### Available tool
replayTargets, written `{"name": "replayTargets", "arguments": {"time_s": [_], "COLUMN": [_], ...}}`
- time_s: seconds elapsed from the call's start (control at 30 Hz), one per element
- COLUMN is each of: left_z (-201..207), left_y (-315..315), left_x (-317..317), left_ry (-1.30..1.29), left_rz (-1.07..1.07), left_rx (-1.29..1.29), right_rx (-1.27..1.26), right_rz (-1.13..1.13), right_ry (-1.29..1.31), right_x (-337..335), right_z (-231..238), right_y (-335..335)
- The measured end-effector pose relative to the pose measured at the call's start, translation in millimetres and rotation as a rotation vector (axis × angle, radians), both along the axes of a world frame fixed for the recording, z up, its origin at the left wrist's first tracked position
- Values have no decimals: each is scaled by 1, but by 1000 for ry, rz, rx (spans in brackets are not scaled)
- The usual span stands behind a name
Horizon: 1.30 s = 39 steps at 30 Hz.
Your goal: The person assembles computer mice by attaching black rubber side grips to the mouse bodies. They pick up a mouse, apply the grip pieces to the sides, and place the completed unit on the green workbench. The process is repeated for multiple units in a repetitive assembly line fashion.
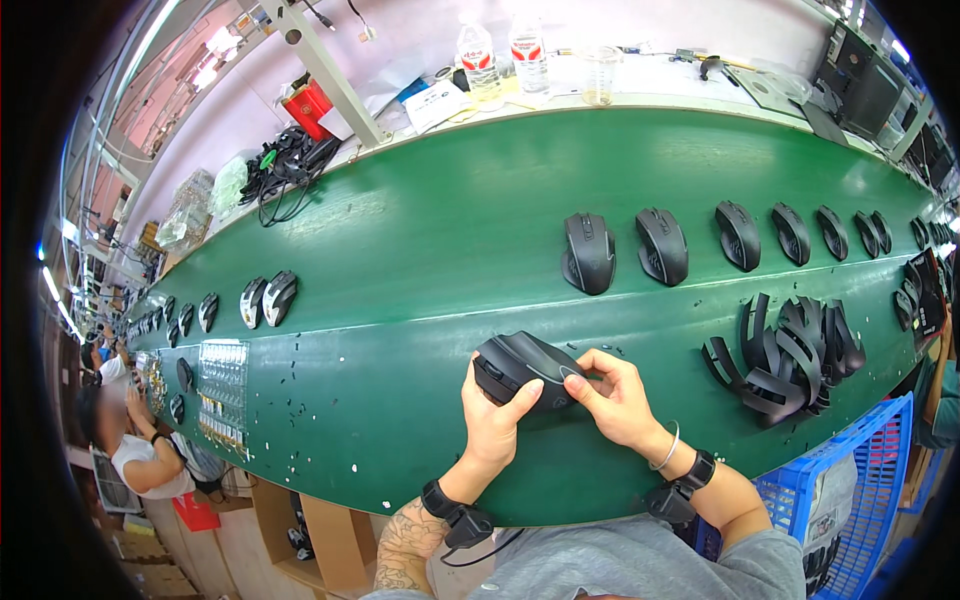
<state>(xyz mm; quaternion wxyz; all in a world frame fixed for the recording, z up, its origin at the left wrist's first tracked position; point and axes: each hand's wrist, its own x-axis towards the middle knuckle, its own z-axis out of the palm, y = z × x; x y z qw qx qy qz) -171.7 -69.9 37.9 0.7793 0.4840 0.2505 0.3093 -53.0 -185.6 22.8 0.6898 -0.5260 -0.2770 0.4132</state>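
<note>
A black computer mouse (530, 362) is held between my two hands just above the near part of the green bench. My left hand (492, 415) is closed round its left end, thumb on the near side. At the other end my right hand (615, 397) pinches the mouse, thumb and fingers on its rim. The underside of the mouse is hidden. To the right lies a pile of curved black plastic mouse shells (790, 355). Beyond my hands, several black mice (662, 246) stand in a row along the bench.
More mice (268, 300) and a clear plastic tray (223, 390) of small parts lie on the left. A blue crate (850, 490) stands at the near right. Bottles (478, 62) and tools line the back shelf. A co-worker (150, 450) sits at the far left.
</note>
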Motion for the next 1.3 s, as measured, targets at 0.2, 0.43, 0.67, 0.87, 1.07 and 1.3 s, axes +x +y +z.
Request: {"name": "replayTargets", "arguments": {"time_s": [0.2, 0.43, 0.67, 0.87, 1.07, 1.3], "left_z": [-3, -5, 1, -9, -12, -4], "left_y": [1, 20, 18, 14, -1, -13], "left_x": [-1, -7, -1, -6, -8, -5], "left_ry": [16, 71, 142, 51, 111, 231], "left_rz": [-5, 21, 30, -171, -381, -321], "left_rx": [25, -301, -243, -233, 185, 384], "right_rx": [-2, -56, -90, -97, -44, -87], "right_rz": [-1, 18, 68, 83, 166, 103], "right_ry": [25, -16, 67, 476, 724, 690], "right_x": [1, 6, 16, 23, 23, 21], "right_z": [-1, -2, 0, 1, 6, 2], "right_y": [0, 0, 0, 0, 1, 0]}}
